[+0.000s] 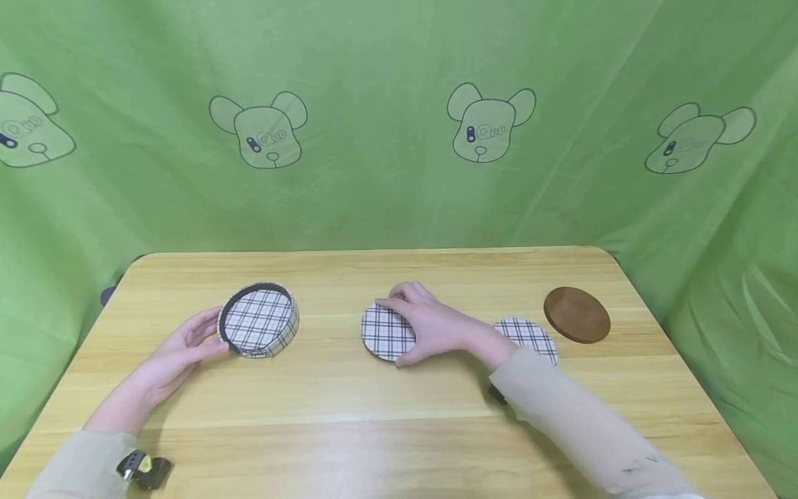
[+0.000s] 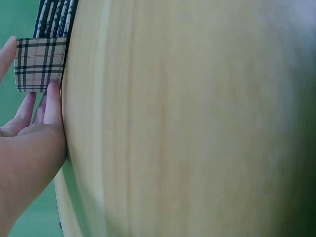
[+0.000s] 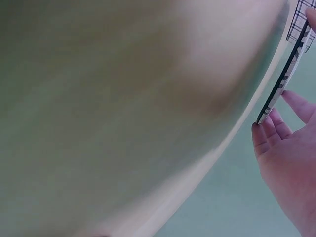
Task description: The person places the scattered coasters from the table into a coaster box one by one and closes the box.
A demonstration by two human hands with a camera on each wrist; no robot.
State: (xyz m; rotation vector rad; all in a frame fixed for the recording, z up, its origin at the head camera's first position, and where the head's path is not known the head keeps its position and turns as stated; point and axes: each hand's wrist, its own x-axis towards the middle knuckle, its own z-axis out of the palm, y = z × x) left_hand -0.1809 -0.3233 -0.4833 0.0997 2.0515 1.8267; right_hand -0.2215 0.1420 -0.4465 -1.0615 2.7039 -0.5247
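On the left of the table, my left hand [image 1: 177, 357] grips a round, shallow plaid coaster holder [image 1: 289, 334] by its near left side. A dark inner wall rings its plaid inside, and it looks tilted toward me. The left wrist view shows thumb and fingers on opposite sides of the holder's plaid wall [image 2: 40, 64]. At mid-table my right hand [image 1: 430, 326] holds a round plaid coaster [image 1: 382, 333], thumb at its near edge and fingers at the far edge. Seen edge-on in the right wrist view, this coaster [image 3: 284, 79] has a dark face and a patterned rim.
A second plaid disc [image 1: 524, 333] lies partly hidden behind my right forearm. Farther right is a plain brown disc [image 1: 577, 315]. Both lie on the wooden table [image 1: 349, 443], with a green curtain [image 1: 386, 201] behind it.
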